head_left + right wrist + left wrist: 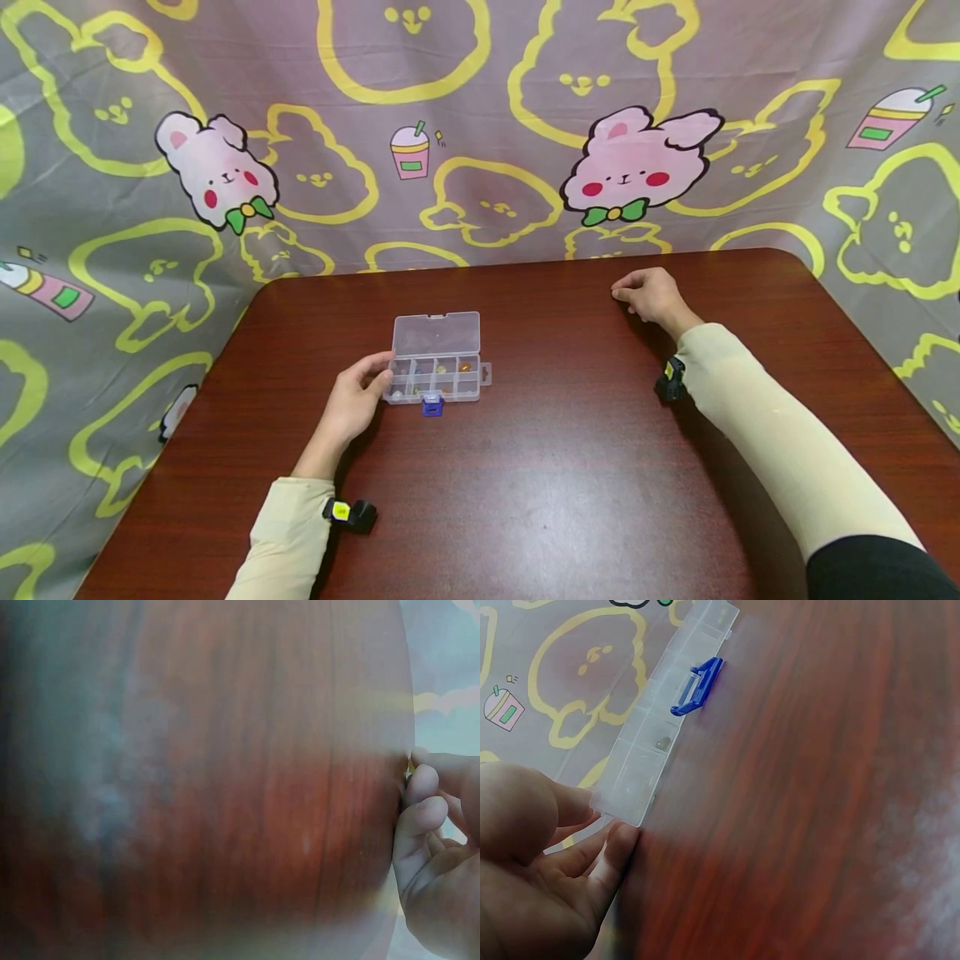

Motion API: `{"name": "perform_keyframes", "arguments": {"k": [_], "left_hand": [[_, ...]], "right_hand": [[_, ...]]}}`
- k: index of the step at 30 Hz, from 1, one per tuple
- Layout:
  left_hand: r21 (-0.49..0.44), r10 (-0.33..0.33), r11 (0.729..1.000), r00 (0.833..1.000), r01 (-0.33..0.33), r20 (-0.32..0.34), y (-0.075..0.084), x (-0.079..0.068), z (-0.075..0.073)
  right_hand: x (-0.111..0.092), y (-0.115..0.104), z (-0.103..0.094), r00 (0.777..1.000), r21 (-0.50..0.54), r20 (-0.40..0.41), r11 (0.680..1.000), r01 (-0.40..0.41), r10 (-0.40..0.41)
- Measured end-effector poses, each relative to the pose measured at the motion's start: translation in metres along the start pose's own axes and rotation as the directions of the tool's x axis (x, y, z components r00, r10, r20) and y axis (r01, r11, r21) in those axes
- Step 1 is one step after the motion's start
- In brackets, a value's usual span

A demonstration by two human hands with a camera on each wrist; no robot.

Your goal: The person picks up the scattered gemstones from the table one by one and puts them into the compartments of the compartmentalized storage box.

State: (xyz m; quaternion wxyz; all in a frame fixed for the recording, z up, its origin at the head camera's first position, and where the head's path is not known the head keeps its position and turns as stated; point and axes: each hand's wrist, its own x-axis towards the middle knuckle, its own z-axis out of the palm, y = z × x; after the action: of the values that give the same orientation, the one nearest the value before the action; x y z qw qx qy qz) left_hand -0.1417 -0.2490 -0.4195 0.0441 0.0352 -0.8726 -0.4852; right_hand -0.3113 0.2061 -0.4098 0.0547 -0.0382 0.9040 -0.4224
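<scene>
A clear plastic compartment box (pixel 437 335) lies left of the table's middle, its lid raised toward the back. Several small coloured pieces, one of them an amber bead (pixel 465 367), sit in its compartments. A blue latch (pixel 699 686) hangs on its front edge. My left hand (pixel 356 396) grips the box's left end between thumb and fingers. Far off at the back right, my right hand (pixel 651 293) is low over the table with thumb and fingertips together. In the right wrist view, a tiny yellowish piece (pixel 409 766) shows between those fingertips, mostly hidden.
The dark brown wooden table (pixel 540 467) carries the box. A patterned cloth (pixel 495 133) with rabbits and cups hangs behind the table and along both sides. Black wrist cameras sit on both sleeves, and the right one (pixel 671 380) is near the tabletop.
</scene>
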Motion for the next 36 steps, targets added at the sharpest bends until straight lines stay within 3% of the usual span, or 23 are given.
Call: {"name": "perform_keyframes", "arguments": {"k": [27, 36], "left_hand": [[-0.019, 0.006, 1.0, 1.0, -0.006, -0.001, 0.002, -0.004, -0.002], [-0.015, 0.009, 1.0, 1.0, -0.009, 0.001, 0.002, -0.003, -0.001]], "right_hand": [[-0.024, -0.001, -0.01, 0.997, -0.067, 0.03, 0.995, 0.071, -0.069], [-0.038, -0.003, -0.005, 0.996, -0.009, 0.027, 0.996, 0.087, -0.087]]}}
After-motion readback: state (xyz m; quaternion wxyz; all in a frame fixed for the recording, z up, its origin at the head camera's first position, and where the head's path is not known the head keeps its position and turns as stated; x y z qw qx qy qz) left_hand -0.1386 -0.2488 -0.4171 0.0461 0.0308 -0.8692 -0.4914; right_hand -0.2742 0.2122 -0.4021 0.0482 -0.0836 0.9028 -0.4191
